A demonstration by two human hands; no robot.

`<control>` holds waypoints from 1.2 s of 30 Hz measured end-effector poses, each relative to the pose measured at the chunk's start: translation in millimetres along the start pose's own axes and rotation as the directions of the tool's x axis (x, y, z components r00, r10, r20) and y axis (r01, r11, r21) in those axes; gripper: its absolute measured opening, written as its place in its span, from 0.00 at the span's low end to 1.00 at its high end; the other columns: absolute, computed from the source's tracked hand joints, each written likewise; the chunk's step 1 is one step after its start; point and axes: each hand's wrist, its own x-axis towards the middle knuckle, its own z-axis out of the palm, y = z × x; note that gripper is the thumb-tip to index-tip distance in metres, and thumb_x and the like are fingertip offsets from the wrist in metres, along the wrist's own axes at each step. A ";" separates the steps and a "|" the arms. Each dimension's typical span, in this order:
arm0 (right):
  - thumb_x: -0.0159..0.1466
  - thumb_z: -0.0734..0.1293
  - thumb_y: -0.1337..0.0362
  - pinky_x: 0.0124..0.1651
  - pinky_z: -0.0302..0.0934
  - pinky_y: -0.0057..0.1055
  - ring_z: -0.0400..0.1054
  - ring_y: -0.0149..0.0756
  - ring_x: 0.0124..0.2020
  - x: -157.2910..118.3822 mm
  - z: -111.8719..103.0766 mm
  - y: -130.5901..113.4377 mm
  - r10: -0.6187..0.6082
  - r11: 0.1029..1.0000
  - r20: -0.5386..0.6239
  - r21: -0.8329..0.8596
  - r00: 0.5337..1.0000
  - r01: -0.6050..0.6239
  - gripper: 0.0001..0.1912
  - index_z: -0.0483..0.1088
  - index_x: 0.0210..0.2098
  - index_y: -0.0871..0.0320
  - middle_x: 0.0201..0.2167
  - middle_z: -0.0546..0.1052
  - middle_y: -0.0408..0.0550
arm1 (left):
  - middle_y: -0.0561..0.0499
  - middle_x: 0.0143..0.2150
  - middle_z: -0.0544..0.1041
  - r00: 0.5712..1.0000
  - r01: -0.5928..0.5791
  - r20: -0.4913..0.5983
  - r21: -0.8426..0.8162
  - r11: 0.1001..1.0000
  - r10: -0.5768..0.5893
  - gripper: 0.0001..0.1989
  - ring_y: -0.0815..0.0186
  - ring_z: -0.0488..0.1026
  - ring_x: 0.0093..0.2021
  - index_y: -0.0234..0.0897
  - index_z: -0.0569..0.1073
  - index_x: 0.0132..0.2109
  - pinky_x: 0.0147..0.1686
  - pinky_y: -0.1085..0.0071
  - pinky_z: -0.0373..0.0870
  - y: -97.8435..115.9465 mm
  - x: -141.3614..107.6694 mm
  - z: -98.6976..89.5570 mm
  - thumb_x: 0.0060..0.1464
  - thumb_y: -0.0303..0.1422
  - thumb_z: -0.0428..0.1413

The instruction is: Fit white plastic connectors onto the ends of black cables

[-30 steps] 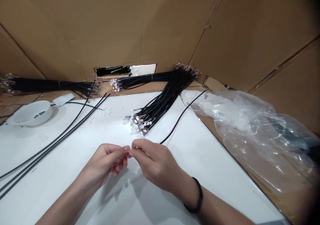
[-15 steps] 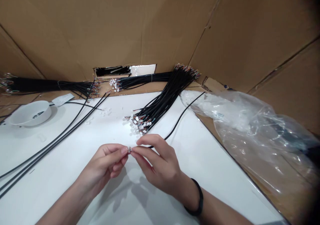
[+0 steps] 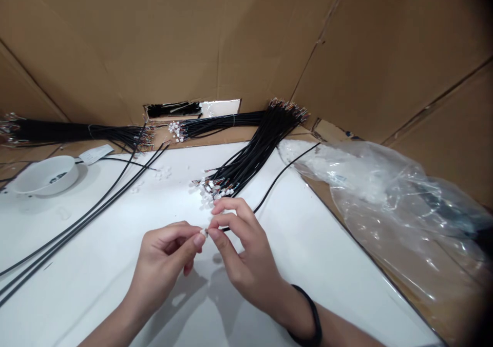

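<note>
Near the middle of the white table (image 3: 308,265), my left hand (image 3: 165,259) pinches a small white connector (image 3: 204,232) between thumb and forefinger. Right beside it, my right hand (image 3: 246,259) has thumb and forefinger closed on the thin wire end of a black cable (image 3: 275,181). That cable runs from behind my right fingers to the back right. Whether the wires sit inside the connector is too small to tell. Just beyond my hands lies a thick bundle of black cables (image 3: 254,154), with white connectors (image 3: 211,189) on its near end.
A white bowl (image 3: 29,178) with small dark pieces stands at the left, beside a paper tag (image 3: 95,154). Loose black cables (image 3: 92,214) cross the left side. More bundles (image 3: 65,131) lie along the cardboard wall (image 3: 173,39). Clear plastic bags (image 3: 370,182) lie at right.
Both hands have shifted slightly to the right along with the connector, which now shows more of its white body. My left hand has turned a little, and the held cable has moved slightly.
</note>
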 end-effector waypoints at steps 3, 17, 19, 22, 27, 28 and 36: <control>0.63 0.61 0.72 0.52 0.57 0.31 0.61 0.32 0.49 -0.4 -0.5 -3.0 0.079 0.996 0.017 0.036 0.997 -0.080 0.03 0.65 0.34 0.60 0.42 0.64 0.50 | 0.53 0.22 0.64 1.000 -0.012 0.004 -0.011 1.000 0.012 0.10 0.76 0.58 0.18 0.33 0.77 0.31 0.17 0.78 0.55 -3.9 0.2 -0.8 0.52 0.36 0.58; 0.64 0.59 0.68 0.42 0.63 0.27 0.63 0.30 0.40 0.4 6.9 -1.6 0.346 0.914 0.044 0.209 0.937 -0.347 0.07 0.65 0.30 0.62 0.38 0.65 0.51 | 0.48 0.29 0.74 0.557 -0.670 0.278 0.707 0.225 0.783 0.21 0.70 0.67 0.26 0.34 0.72 0.46 0.25 0.75 0.63 -11.5 -3.4 -2.2 0.45 0.15 0.57; 0.63 0.59 0.68 0.39 0.64 0.28 0.64 0.30 0.37 1.2 8.1 2.5 0.383 0.898 0.058 0.211 0.922 -0.386 0.08 0.65 0.29 0.62 0.38 0.64 0.51 | 0.45 0.31 0.75 0.489 -0.659 0.385 0.751 0.042 0.783 0.24 0.67 0.66 0.28 0.32 0.70 0.50 0.27 0.72 0.64 -16.5 -0.3 -6.4 0.44 0.15 0.58; 0.63 0.59 0.67 0.34 0.65 0.28 0.63 0.28 0.31 1.7 9.5 7.4 0.434 0.855 0.110 0.263 0.894 -0.447 0.08 0.64 0.28 0.63 0.40 0.63 0.52 | 0.44 0.33 0.74 0.419 -0.621 0.427 0.778 -0.090 0.801 0.21 0.65 0.68 0.32 0.33 0.70 0.49 0.32 0.69 0.66 -18.3 4.6 -7.6 0.46 0.18 0.58; 0.62 0.60 0.67 0.35 0.66 0.29 0.64 0.32 0.36 0.3 13.4 14.9 0.387 0.892 0.040 0.235 0.921 -0.385 0.07 0.66 0.30 0.63 0.39 0.64 0.53 | 0.43 0.41 0.74 0.582 -0.637 0.232 0.726 0.259 0.780 0.12 0.63 0.71 0.42 0.33 0.72 0.41 0.42 0.68 0.68 -11.6 6.8 4.8 0.49 0.17 0.55; 0.62 0.60 0.67 0.35 0.65 0.28 0.64 0.33 0.38 0.1 14.4 16.6 0.379 0.900 0.021 0.225 0.925 -0.374 0.07 0.66 0.30 0.63 0.39 0.64 0.54 | 0.44 0.40 0.75 0.654 -0.612 0.174 0.693 0.380 0.737 0.10 0.64 0.71 0.41 0.33 0.73 0.40 0.42 0.69 0.68 -10.5 6.7 7.1 0.51 0.18 0.55; 0.60 0.61 0.68 0.33 0.63 0.27 0.62 0.35 0.42 7.1 13.8 20.0 0.379 0.909 0.061 0.165 0.923 -0.384 0.05 0.66 0.29 0.62 0.40 0.64 0.53 | 0.47 0.38 0.78 0.990 -0.080 -0.113 0.004 0.997 0.080 0.06 0.65 0.73 0.40 0.34 0.78 0.32 0.42 0.74 0.68 -8.7 14.4 6.0 0.48 0.33 0.61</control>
